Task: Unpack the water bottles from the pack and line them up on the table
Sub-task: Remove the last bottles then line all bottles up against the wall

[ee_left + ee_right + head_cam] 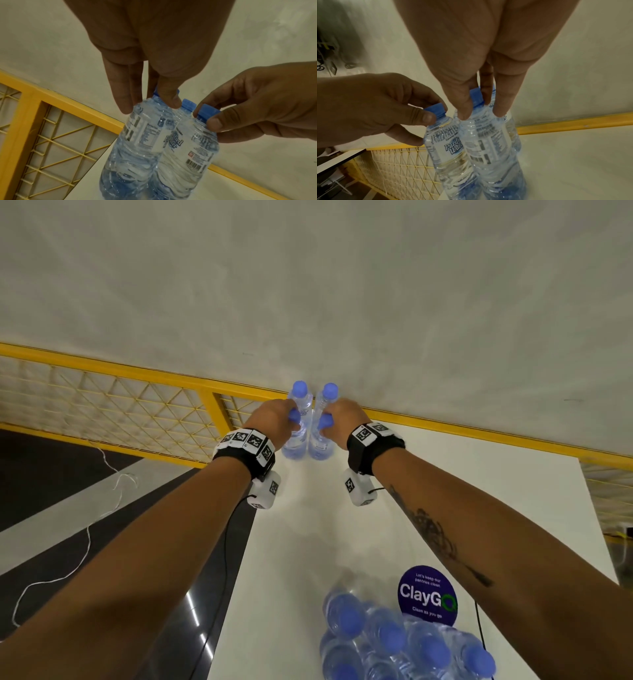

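Note:
Two clear water bottles with blue caps stand side by side at the far left corner of the white table (462,501). My left hand (289,419) pinches the neck and cap of the left bottle (294,440). My right hand (329,422) pinches the cap of the right bottle (320,445). Two more bottles (300,395) (329,397) stand right behind them. In the left wrist view my left fingers (126,108) come down on the left bottle (137,142). The right wrist view shows the right bottle (488,142) under my right fingers (464,115). The plastic-wrapped pack (394,642) with several bottles lies near me.
A yellow mesh railing (137,405) runs along the table's far and left sides, close behind the bottles. A round purple ClayGo sticker (427,595) lies beside the pack. Left of the table is dark floor with a white cord (85,542).

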Action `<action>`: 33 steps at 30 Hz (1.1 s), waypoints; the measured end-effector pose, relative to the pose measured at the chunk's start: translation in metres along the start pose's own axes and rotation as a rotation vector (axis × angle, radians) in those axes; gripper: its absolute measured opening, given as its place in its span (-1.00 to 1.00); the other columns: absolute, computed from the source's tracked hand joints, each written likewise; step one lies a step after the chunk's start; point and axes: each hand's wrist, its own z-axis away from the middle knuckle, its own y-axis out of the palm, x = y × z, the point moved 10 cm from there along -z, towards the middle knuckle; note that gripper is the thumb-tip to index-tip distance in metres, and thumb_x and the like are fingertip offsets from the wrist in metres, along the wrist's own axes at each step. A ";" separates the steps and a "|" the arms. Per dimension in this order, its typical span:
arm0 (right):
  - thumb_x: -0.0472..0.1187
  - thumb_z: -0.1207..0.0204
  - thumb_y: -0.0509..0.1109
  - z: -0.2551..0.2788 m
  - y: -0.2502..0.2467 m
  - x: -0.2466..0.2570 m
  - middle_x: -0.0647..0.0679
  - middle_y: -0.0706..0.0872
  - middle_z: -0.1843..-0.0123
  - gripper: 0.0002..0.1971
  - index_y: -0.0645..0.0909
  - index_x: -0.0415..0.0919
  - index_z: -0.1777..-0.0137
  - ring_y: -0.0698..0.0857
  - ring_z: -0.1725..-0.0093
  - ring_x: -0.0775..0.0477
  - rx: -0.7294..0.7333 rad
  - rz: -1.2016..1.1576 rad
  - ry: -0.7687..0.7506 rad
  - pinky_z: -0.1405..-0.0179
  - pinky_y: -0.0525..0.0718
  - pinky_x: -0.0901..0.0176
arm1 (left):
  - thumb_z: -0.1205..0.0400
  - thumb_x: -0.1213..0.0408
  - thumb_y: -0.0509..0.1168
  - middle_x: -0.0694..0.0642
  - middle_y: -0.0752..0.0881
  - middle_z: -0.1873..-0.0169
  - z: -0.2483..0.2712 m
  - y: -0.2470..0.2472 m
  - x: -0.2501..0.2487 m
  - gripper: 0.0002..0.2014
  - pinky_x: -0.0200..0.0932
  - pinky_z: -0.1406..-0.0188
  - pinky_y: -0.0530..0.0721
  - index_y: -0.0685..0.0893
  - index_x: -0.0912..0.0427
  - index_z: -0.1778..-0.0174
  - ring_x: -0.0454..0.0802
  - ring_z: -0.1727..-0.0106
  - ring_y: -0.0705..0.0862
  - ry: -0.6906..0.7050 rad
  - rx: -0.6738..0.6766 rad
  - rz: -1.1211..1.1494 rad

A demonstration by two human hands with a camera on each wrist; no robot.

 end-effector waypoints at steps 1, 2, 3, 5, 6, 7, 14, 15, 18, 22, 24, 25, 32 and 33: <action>-0.27 -0.48 0.45 -0.002 0.002 -0.002 -0.07 0.66 0.07 -0.84 0.66 -0.24 -0.04 0.70 0.02 -0.15 0.006 -0.022 0.015 0.05 0.57 0.15 | -0.65 0.26 0.37 0.20 0.75 -0.05 -0.003 0.001 -0.001 -0.82 0.01 -0.01 0.61 0.68 0.17 -0.15 0.19 0.01 0.66 0.002 0.000 -0.006; -0.26 -0.50 0.45 -0.003 0.001 -0.003 -0.07 0.67 0.07 -0.84 0.66 -0.23 -0.06 0.70 0.02 -0.14 0.008 -0.039 0.028 0.03 0.58 0.14 | -0.65 0.27 0.36 0.21 0.75 -0.06 -0.005 0.001 -0.003 -0.82 0.03 -0.04 0.64 0.67 0.17 -0.15 0.20 -0.01 0.68 0.006 0.000 -0.016; -0.26 -0.51 0.44 -0.003 0.000 -0.003 -0.07 0.68 0.05 -0.83 0.66 -0.23 -0.08 0.70 0.02 -0.13 0.005 -0.053 0.034 0.01 0.59 0.14 | -0.66 0.27 0.35 0.22 0.75 -0.07 -0.006 0.002 -0.004 -0.82 0.06 -0.09 0.67 0.66 0.18 -0.16 0.22 -0.05 0.69 0.008 0.004 -0.027; -0.27 -0.52 0.43 -0.004 -0.001 -0.003 -0.10 0.71 0.00 -0.82 0.66 -0.24 -0.11 0.70 0.02 -0.13 -0.011 -0.088 0.042 -0.04 0.60 0.13 | -0.67 0.29 0.34 0.22 0.74 -0.09 -0.008 0.003 -0.005 -0.81 0.09 -0.15 0.69 0.65 0.19 -0.18 0.24 -0.09 0.70 0.006 0.004 -0.031; -0.27 -0.53 0.43 -0.004 -0.001 -0.003 -0.11 0.72 -0.02 -0.81 0.66 -0.25 -0.12 0.70 0.01 -0.13 -0.016 -0.093 0.042 -0.05 0.61 0.13 | -0.66 0.29 0.35 0.22 0.74 -0.10 -0.008 0.003 -0.005 -0.80 0.09 -0.16 0.69 0.65 0.19 -0.19 0.24 -0.10 0.70 0.005 -0.004 -0.026; -0.28 -0.53 0.43 -0.004 -0.001 -0.003 -0.11 0.72 -0.02 -0.81 0.66 -0.25 -0.12 0.70 0.00 -0.14 -0.019 -0.091 0.038 -0.05 0.62 0.12 | -0.66 0.29 0.35 0.22 0.73 -0.11 -0.009 0.002 -0.004 -0.79 0.08 -0.16 0.69 0.65 0.19 -0.21 0.25 -0.11 0.70 0.005 -0.014 -0.018; -0.30 -0.52 0.43 -0.007 -0.001 -0.007 -0.02 0.57 0.13 -0.88 0.64 -0.24 -0.04 0.63 0.12 -0.11 -0.070 -0.084 0.036 0.09 0.45 0.18 | -0.68 0.31 0.37 0.22 0.72 -0.17 -0.012 0.003 -0.002 -0.71 -0.03 -0.12 0.63 0.62 0.19 -0.31 0.23 -0.15 0.70 -0.007 -0.023 -0.011; -0.29 -0.51 0.44 -0.007 -0.002 -0.005 -0.05 0.58 0.09 -0.87 0.64 -0.25 -0.04 0.67 0.06 -0.15 -0.075 -0.067 0.031 0.09 0.46 0.18 | -0.68 0.31 0.37 0.22 0.72 -0.20 -0.012 0.003 -0.002 -0.69 -0.07 -0.11 0.60 0.61 0.18 -0.35 0.23 -0.18 0.70 -0.004 -0.032 -0.005; -0.23 -0.47 0.51 0.001 -0.003 -0.005 -0.18 0.60 -0.12 -0.63 0.58 -0.27 -0.25 0.66 -0.12 -0.23 -0.084 -0.039 0.025 0.00 0.51 0.15 | -0.70 0.28 0.38 0.23 0.65 -0.37 -0.008 0.004 0.001 -0.50 0.00 -0.29 0.58 0.47 0.12 -0.58 0.24 -0.34 0.65 -0.001 -0.040 0.042; -0.13 -0.40 0.57 0.050 -0.018 -0.003 -0.19 0.57 -0.23 -0.46 0.52 -0.21 -0.35 0.62 -0.16 -0.18 -0.126 -0.134 -0.031 -0.08 0.52 0.13 | -0.59 0.12 0.49 0.21 0.50 -0.50 0.026 -0.009 0.000 -0.29 0.20 -0.43 0.57 0.37 0.06 -0.64 0.29 -0.46 0.49 0.082 -0.188 0.049; -0.04 -0.37 0.60 0.093 -0.022 -0.001 -0.14 0.65 -0.14 -0.53 0.62 -0.15 -0.24 0.67 -0.10 -0.13 -0.090 -0.141 -0.078 -0.09 0.62 0.08 | -0.57 0.09 0.51 0.22 0.57 -0.41 0.062 -0.015 -0.010 -0.40 0.24 -0.35 0.59 0.52 0.11 -0.52 0.30 -0.38 0.52 0.167 -0.306 0.064; -0.02 -0.37 0.60 0.117 -0.022 0.001 -0.11 0.67 -0.08 -0.56 0.65 -0.13 -0.20 0.69 -0.05 -0.11 -0.061 -0.149 -0.108 -0.08 0.67 0.03 | -0.57 0.09 0.51 0.21 0.63 -0.33 0.083 -0.013 -0.019 -0.48 0.22 -0.30 0.62 0.61 0.14 -0.42 0.29 -0.31 0.58 0.230 -0.331 0.093; 0.05 -0.41 0.47 0.293 0.021 0.016 0.08 0.64 0.00 -0.70 0.64 0.05 -0.13 0.64 0.03 0.05 0.257 -0.077 -0.197 0.00 0.65 0.12 | -0.59 0.08 0.51 -0.15 0.73 0.05 0.240 0.074 -0.082 -0.79 -0.38 0.17 0.63 0.77 0.00 -0.10 -0.23 0.13 0.73 0.490 0.125 0.363; 0.07 -0.42 0.42 0.311 0.033 0.015 0.10 0.62 0.01 -0.72 0.61 0.08 -0.11 0.63 0.03 0.04 0.297 -0.041 -0.193 0.01 0.65 0.08 | -0.59 0.06 0.50 -0.17 0.73 0.04 0.255 0.087 -0.084 -0.80 -0.39 0.16 0.61 0.76 -0.03 -0.10 -0.25 0.12 0.73 0.480 0.171 0.370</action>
